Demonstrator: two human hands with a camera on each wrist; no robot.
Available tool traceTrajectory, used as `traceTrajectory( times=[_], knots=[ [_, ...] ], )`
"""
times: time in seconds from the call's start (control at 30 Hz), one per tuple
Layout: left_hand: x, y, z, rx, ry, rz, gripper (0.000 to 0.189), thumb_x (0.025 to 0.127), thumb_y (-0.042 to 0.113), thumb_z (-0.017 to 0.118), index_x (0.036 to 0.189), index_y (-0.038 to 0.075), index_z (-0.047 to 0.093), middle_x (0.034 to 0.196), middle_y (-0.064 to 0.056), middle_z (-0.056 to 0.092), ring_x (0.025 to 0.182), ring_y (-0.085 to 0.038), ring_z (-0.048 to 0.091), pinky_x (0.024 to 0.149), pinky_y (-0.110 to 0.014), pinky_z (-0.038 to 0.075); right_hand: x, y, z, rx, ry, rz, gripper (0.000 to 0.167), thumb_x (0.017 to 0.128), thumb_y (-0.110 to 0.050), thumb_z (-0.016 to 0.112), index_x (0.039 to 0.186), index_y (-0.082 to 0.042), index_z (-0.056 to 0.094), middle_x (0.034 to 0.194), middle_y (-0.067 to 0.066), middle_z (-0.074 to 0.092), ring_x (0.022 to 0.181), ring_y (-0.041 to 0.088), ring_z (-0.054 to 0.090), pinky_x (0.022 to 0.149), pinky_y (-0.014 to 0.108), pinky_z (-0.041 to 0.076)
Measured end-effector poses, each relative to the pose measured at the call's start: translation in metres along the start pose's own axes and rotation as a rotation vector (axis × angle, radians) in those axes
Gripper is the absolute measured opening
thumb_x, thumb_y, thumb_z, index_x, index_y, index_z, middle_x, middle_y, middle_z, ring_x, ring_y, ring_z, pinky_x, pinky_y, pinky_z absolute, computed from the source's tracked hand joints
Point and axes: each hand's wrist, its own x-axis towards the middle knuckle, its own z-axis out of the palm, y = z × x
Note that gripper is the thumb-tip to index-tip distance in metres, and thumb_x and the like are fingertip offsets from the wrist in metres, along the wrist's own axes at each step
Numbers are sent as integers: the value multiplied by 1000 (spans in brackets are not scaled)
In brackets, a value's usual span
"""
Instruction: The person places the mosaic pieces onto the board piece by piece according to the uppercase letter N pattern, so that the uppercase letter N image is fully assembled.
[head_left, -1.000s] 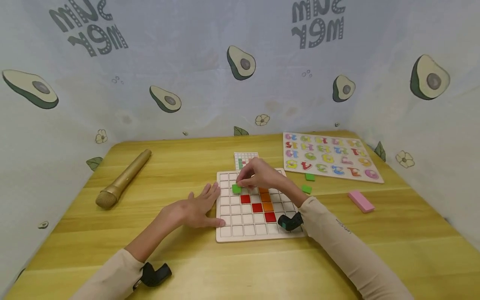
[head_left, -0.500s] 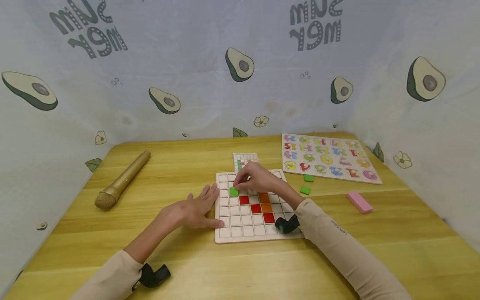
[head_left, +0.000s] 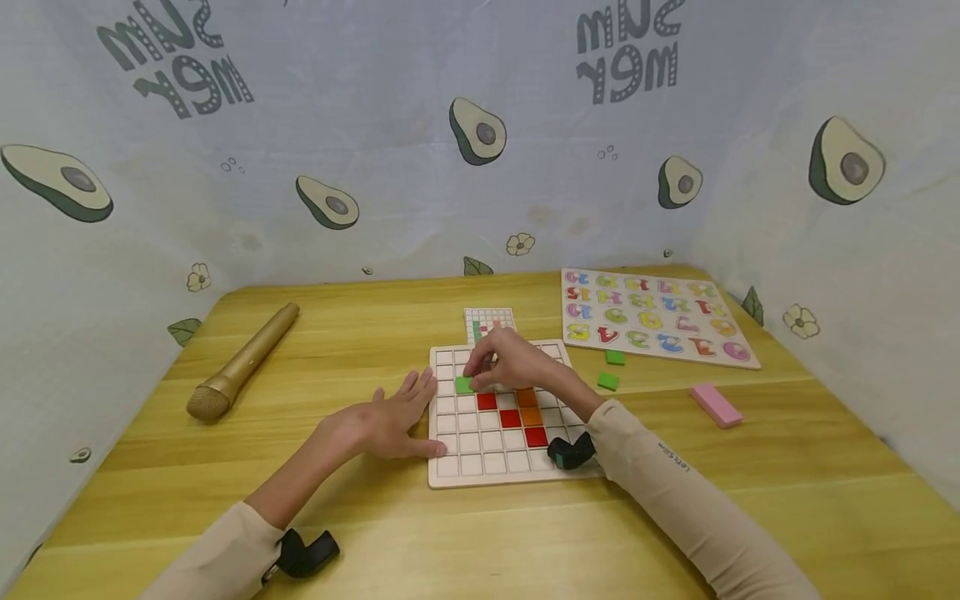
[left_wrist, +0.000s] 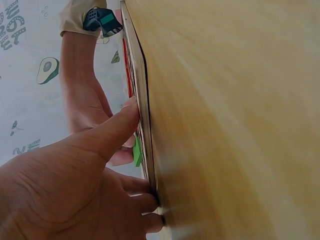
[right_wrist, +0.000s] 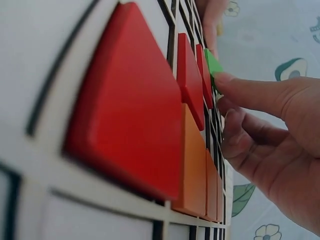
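A square white grid board (head_left: 468,463) lies on the wooden table. My right hand (head_left: 517,358) reaches over it and pinches a green square tile (head_left: 462,385) near its upper left. In the right wrist view the thumb sits right at the edge of the green tile (right_wrist: 212,62). Three red tiles (head_left: 510,418) run diagonally down the grid, and orange tiles (head_left: 530,416) stand in a column beside them. My left hand (head_left: 390,425) rests at the board's left side with fingers spread. Its thumb touches the board edge (left_wrist: 143,95) in the left wrist view.
A small printed pattern card (head_left: 480,316) lies behind the board. To the right are two loose green tiles (head_left: 608,382), a pink block (head_left: 716,405) and a number puzzle board (head_left: 652,321). A gold microphone (head_left: 243,362) lies at the left. Patterned cloth (head_left: 405,125) hangs behind.
My right hand's fingers have shifted slightly at the green tile, which stays in the same area of the grid. My left hand keeps its place. The head view has moved slightly.
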Motion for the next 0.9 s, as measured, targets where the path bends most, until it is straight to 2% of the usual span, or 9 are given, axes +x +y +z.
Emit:
traceTrajectory(
  times=[0.03,0.13,0.2,0.23,0.33,0.47,0.7,0.77,0.9],
  knots=[
    [0,0,0,1,1,2,130,86,91,55,175,15,-2,180,-1,-15,166,-22,-15,129,-68,0,0,0,0,4,4,2,7,90,1,86,96,-2,86,90,2,81,78,10,68,105,48,54],
    [-1,1,1,-2,-1,6,127,89,88,56,175,15,-3,180,-2,-15,166,-23,-15,129,-69,1,-1,-1,2,-6,11,-8,5,89,1,87,94,-1,86,89,3,80,78,9,67,102,46,55],
    [-3,2,1,-11,-3,18,125,92,83,58,175,12,-2,181,-5,-15,167,-27,-14,128,-72,1,-2,-1,3,-15,6,-11,4,89,2,86,92,-1,86,87,3,79,77,8,64,85,34,60],
    [-4,3,1,-15,-3,26,124,94,81,60,174,11,-2,181,-7,-14,167,-29,-13,127,-73,1,-2,-1,4,-18,3,-13,3,89,2,87,91,0,86,86,3,78,77,8,63,79,30,59],
    [-5,4,0,-24,2,38,123,95,78,62,174,8,-1,181,-10,-12,167,-34,-12,125,-76,0,-2,-1,4,-39,15,-28,4,89,3,87,89,-1,86,82,3,76,75,9,60,74,23,54],
    [-3,3,0,-14,4,14,124,94,79,62,174,11,-2,181,-6,-13,167,-29,-13,127,-72,-1,-1,-2,4,-37,31,-24,5,88,3,87,88,-2,87,82,2,76,74,9,58,72,23,53],
    [-6,2,-3,-27,6,17,126,92,81,61,174,10,-2,181,-6,-14,167,-28,-14,126,-74,-1,0,-3,3,-57,13,-14,4,90,1,86,92,-3,87,84,1,77,75,9,59,74,26,54],
    [-7,2,-4,-25,22,12,128,90,84,61,175,11,-1,181,-5,-13,167,-26,-14,127,-72,-1,-1,-5,-2,-78,15,-21,5,93,-3,85,97,-3,87,87,0,78,77,9,61,83,30,54],
    [-8,7,-5,-32,9,18,131,88,86,61,174,10,-1,181,-5,-13,167,-27,-14,127,-71,-3,-13,-2,-18,-84,23,-17,14,98,-9,81,109,-2,85,93,0,78,83,12,65,86,35,56]
  ],
)
